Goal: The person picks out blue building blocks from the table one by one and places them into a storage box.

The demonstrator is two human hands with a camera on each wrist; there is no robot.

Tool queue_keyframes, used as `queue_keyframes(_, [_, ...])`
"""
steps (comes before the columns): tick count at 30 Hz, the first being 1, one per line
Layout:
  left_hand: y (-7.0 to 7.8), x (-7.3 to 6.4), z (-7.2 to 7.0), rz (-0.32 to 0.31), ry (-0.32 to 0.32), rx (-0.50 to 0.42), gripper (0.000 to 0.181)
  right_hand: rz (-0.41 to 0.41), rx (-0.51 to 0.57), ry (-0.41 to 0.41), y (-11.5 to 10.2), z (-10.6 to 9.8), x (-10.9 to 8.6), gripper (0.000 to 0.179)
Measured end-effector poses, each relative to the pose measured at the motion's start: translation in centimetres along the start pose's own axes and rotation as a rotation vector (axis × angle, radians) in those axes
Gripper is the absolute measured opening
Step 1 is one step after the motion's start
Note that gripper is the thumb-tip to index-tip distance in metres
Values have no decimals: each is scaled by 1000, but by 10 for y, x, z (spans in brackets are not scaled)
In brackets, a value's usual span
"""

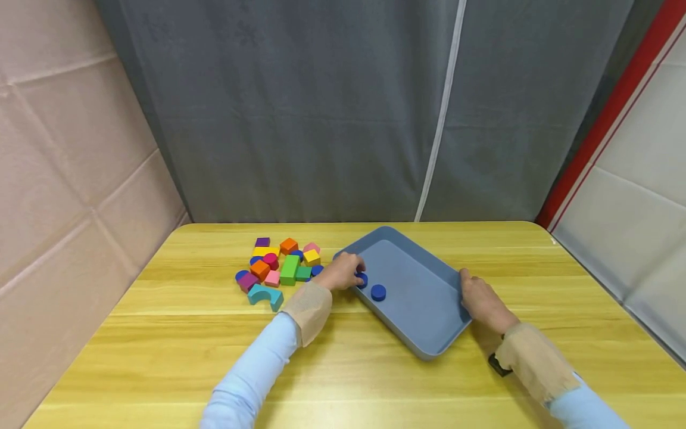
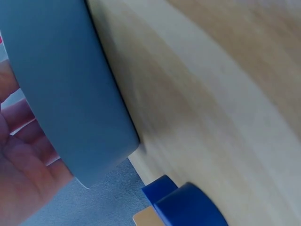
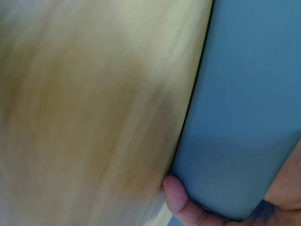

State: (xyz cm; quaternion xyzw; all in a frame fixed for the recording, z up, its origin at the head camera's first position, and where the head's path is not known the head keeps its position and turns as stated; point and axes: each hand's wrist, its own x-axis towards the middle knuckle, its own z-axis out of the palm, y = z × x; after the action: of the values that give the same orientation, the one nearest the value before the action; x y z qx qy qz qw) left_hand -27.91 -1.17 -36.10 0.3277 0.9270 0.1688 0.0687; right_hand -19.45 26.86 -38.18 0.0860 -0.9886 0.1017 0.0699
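My left hand (image 1: 342, 273) reaches over the left rim of a grey-blue rectangular tray (image 1: 423, 319). Its fingers pinch a blue round block (image 1: 362, 279) low inside the tray; in the left wrist view the tray wall (image 2: 70, 89) hides the block, with curled fingers showing behind it. Beside that block, a second blue round block (image 1: 378, 292) lies on the tray floor. At the tray's right corner, my right hand (image 1: 480, 300) grips the rim. The right wrist view shows one fingertip (image 3: 175, 190) against the outer wall and part of the hand at the rim.
Left of the tray lies a loose group of coloured blocks, among them a light green block (image 1: 290, 270), a turquoise arch (image 1: 265, 294) and an orange cube (image 1: 260, 270). The wooden table (image 1: 177, 357) ends at a grey curtain (image 1: 300, 119) behind.
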Motion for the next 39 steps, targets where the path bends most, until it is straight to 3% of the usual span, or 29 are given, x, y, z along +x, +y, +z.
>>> queue_keyframes(7, [0,-2,-1,-22,-32,-12,26,-13,-11,14,0,1,0,29])
queue_keyframes(11, [-1,-3,1,-13,-16,-17,27,-21,-15,18,-1,0,-1,30])
queue_keyframes(19, [-5,-10,0,75,75,-45,28,-25,-19,15,-2,-1,-2,33])
queue_keyframes(26, [-8,-17,-7,41,126,-104,27,-34,-18,36,0,-1,-2,33])
queue_keyframes(35, [-22,-30,-15,69,313,-166,30,-53,-17,61,0,0,-3,34])
queue_keyframes(39, [-30,-37,-19,68,355,-164,28,-53,-19,53,0,0,-2,33])
